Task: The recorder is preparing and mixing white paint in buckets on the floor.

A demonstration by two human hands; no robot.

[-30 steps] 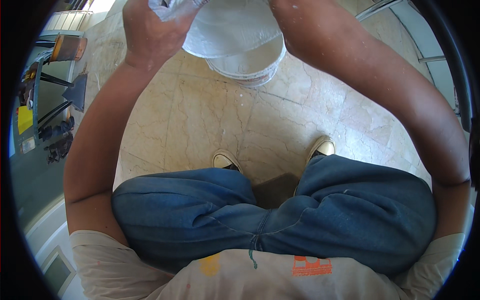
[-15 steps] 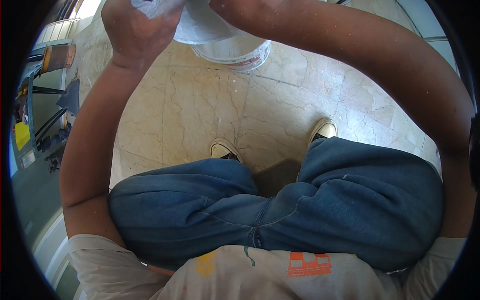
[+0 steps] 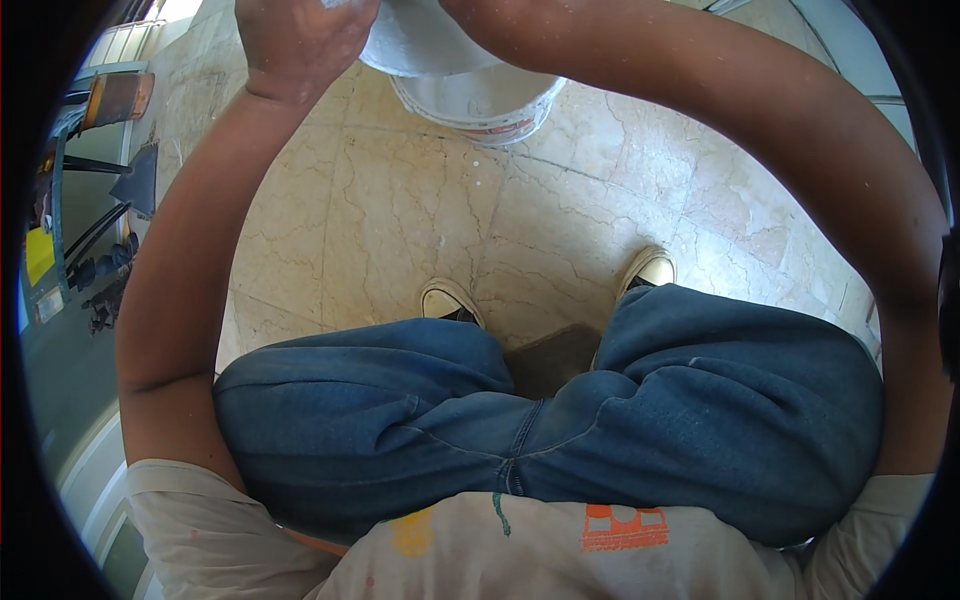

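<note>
At the top edge, my left hand [image 3: 305, 40] is closed, with white smears on it and a little of something white showing at its fingers, too cut off to make out. My right hand [image 3: 500, 28] is against a white container [image 3: 410, 48], its fingers hidden. The container is held raised between my hands, its top out of view. Behind and below it, a white bucket [image 3: 505, 118] stands on the floor, whitish inside, with faded print on its side.
Cream marble-look tiles [image 3: 400, 220] form the floor around my shoes [image 3: 648, 270]. At the left are a grey shelf or stand with assorted items [image 3: 45, 260] and a dark grey triangular piece [image 3: 140, 180]. Metal tubing [image 3: 725, 5] shows at the upper right.
My right hand has moved left, closer to my left hand. Both hands and the raised container sit higher in view, and less of the white material in my left hand shows.
</note>
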